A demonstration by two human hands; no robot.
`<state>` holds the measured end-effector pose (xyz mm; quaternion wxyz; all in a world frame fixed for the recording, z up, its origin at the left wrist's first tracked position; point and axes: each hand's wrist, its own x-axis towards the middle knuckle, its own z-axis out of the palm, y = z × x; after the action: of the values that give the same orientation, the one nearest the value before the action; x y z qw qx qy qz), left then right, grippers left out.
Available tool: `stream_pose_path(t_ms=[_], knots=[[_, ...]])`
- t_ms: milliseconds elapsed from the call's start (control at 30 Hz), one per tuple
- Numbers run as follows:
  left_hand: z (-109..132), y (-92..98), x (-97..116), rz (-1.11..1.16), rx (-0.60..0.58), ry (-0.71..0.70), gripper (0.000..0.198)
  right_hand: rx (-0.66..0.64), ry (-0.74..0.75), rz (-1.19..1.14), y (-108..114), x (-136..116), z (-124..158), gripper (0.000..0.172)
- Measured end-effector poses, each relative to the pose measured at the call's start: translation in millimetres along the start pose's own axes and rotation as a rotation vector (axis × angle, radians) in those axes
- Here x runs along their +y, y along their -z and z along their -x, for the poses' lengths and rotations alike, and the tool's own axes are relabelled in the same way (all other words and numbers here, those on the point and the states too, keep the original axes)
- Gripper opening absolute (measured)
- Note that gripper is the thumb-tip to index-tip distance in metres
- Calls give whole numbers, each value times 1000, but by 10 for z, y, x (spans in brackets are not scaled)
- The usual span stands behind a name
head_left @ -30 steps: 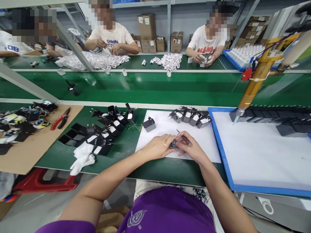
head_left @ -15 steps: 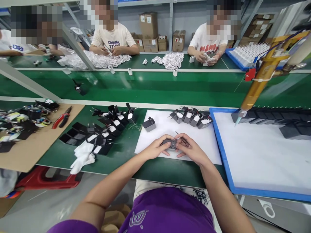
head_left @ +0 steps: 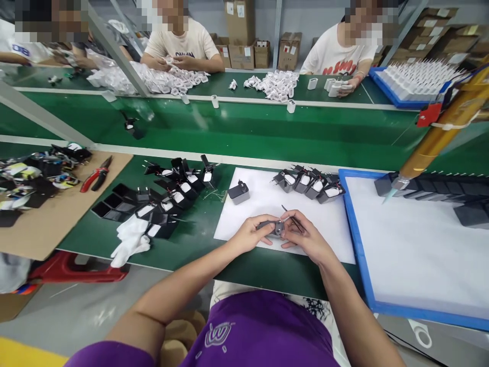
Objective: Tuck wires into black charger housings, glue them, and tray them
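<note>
My left hand (head_left: 255,235) is closed around a dark grey power adapter (head_left: 278,228), thumb on top, with a round fitting at its right end. Fingertips of my right hand (head_left: 303,237) touch that end, while thin dark tweezers (head_left: 294,220) lie tucked in the same hand, pointing up and left. Both hands are just over a white sheet (head_left: 260,178). Behind them on the sheet stands a closed black plug adapter (head_left: 239,192). A row of open adapters (head_left: 309,184) with white parts inside is at the sheet's back right.
On the left lie more black housings (head_left: 168,204), a white glove (head_left: 132,239), and red-handled pliers (head_left: 97,176). A blue-rimmed tray (head_left: 355,244) stands right, below a yellow dispenser (head_left: 428,148). Co-workers handle white pieces (head_left: 275,85) across the green conveyor (head_left: 229,132).
The view has shifted slightly. My hands keep hold of the adapter and tweezers, with the adapter's round end turned a little. At far right, a co-worker's hand is now at white pieces on the bench.
</note>
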<state>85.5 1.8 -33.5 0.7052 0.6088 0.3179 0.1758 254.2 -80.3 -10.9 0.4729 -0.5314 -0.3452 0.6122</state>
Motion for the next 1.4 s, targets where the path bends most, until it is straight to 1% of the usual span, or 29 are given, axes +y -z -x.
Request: stream_pose_path(t_ms=[67,133,200,233,333,400,467,533,567,633,767,833,900,933,1000,1033,1067,1100,1133,1200,1233,1267,1333,1400], knots=[[28,-2,21,-87,1,-54,46,-10,15,-5,16,5,-8,39],[80,20,69,-220,-30,-137,43,-17,34,-5,33,20,-22,42],[147,62,124,-427,-48,-248,45,-17,50,1,45,40,-40,44],[179,88,146,-561,-30,-310,47,-17,58,4,46,51,-49,44],[233,176,179,-935,92,-452,42,-21,91,22,38,78,-71,43],[230,244,183,-1090,196,-508,36,-22,116,42,28,86,-81,42],[208,323,191,-1212,342,-524,34,-13,137,69,20,89,-89,42],[186,403,204,-1338,494,-505,34,-1,155,97,18,93,-97,41],[179,439,209,-1397,550,-489,34,1,164,109,18,97,-102,40],[174,495,213,-1486,618,-471,36,-5,177,126,19,112,-112,39],[215,521,205,-1552,674,-480,39,-5,191,147,18,152,-138,38],[256,472,217,-1528,715,-508,40,6,205,146,18,164,-152,38],[284,368,253,-1446,740,-602,39,29,225,139,22,164,-160,36],[282,294,279,-1388,719,-673,38,53,239,129,27,158,-161,35],[217,116,347,-1266,607,-810,34,138,283,95,45,138,-154,32],[146,20,385,-1218,541,-853,35,197,313,73,59,125,-148,30],[46,-71,426,-1187,494,-866,37,261,346,49,75,113,-140,29],[-79,-153,468,-1174,474,-851,42,322,378,26,93,101,-133,28],[-224,-221,510,-1183,480,-808,49,376,406,6,112,92,-128,27],[-543,-308,588,-1257,535,-650,67,440,439,-20,145,85,-128,26],[-695,-329,623,-1299,560,-549,76,453,447,-26,158,85,-133,26],[-828,-340,655,-1335,563,-448,81,460,452,-29,167,86,-141,26],[-1003,-341,710,-1398,543,-297,81,464,453,-37,173,88,-157,28],[-1025,-332,759,-1450,516,-235,75,475,458,-56,166,80,-161,32]])
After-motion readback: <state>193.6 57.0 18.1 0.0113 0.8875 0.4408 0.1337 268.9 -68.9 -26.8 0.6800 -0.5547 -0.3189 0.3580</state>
